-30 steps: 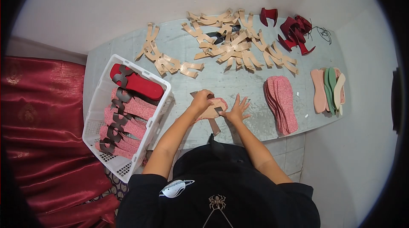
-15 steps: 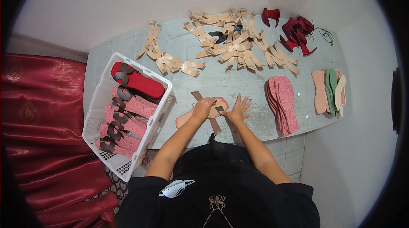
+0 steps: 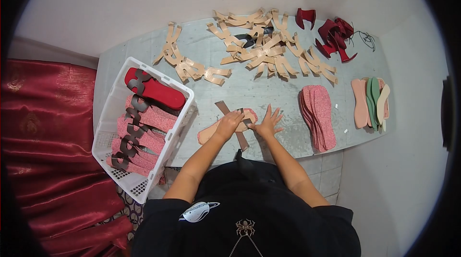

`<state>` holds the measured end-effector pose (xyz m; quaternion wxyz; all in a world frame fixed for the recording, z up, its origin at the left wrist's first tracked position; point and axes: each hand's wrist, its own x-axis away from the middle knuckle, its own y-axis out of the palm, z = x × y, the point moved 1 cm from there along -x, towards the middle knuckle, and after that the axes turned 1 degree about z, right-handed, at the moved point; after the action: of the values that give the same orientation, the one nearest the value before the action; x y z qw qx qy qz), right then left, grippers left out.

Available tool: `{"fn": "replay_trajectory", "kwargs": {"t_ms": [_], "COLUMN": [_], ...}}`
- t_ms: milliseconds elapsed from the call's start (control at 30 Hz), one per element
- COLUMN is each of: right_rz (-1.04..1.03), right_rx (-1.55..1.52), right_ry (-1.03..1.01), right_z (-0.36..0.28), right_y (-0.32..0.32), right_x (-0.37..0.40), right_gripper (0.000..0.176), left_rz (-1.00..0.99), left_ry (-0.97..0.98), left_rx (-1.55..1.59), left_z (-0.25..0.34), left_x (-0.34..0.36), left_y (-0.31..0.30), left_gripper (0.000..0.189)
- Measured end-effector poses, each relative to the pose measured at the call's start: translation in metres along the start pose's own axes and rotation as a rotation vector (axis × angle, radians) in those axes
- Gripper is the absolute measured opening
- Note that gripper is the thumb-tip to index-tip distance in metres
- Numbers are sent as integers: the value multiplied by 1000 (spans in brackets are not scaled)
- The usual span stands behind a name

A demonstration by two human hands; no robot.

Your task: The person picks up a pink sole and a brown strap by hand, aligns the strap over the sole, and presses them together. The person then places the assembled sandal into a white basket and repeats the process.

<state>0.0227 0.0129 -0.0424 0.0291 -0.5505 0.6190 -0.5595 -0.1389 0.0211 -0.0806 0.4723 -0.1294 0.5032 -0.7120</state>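
A sandal sole (image 3: 207, 135) with a tan underside and pink edge lies slantwise on the table in front of me. A dark brown strap (image 3: 242, 141) crosses it, with ends sticking out on both sides and short ends folded onto the sole. My left hand (image 3: 230, 125) rests on top of the sole, its fingers closed together and bent down on the strap. At the sole's right end, my right hand (image 3: 268, 123) has its fingers spread, and its thumb presses a folded strap end. The left palm hides the middle of the sole.
A white basket (image 3: 174, 126) at left holds pink sandals and a red sandal (image 3: 161, 94). Beige straps (image 3: 263, 55) lie in a heap at the back. Pink soles (image 3: 318, 117) are stacked at right, beside green and pale soles (image 3: 373, 101). Dark red heel pieces (image 3: 334, 38) sit back right.
Very little differs. My left fingers have shifted slightly and lie a bit flatter over the strap. My right hand keeps its thumb on the folded end.
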Motion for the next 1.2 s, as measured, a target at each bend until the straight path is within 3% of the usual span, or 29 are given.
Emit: {"fn": "replay_trajectory", "kwargs": {"t_ms": [833, 933, 1000, 1100, 1167, 1200], "right_rz": [-2, -5, -2, 2, 25, 21], "right_rx": [31, 46, 57, 165, 342, 346], "right_ry": [-31, -59, -73, -244, -492, -500], "right_z": [0, -3, -2, -1, -5, -7], "right_y": [-1, -3, -4, -7, -10, -10], "right_x": [0, 4, 4, -1, -3, -6], "right_gripper": [118, 114, 112, 105, 97, 97], "left_rz": [-38, -49, -80, -157, -184, -221], "left_ry": [4, -15, -76, -110, -145, -169], "left_rx": [43, 46, 95, -7, -61, -115], "left_z": [6, 15, 20, 27, 30, 31], "left_x": [11, 13, 17, 23, 24, 25], "left_y": [-2, -7, -8, -9, -10, -10], "left_gripper": [35, 42, 59, 75, 79, 82]}}
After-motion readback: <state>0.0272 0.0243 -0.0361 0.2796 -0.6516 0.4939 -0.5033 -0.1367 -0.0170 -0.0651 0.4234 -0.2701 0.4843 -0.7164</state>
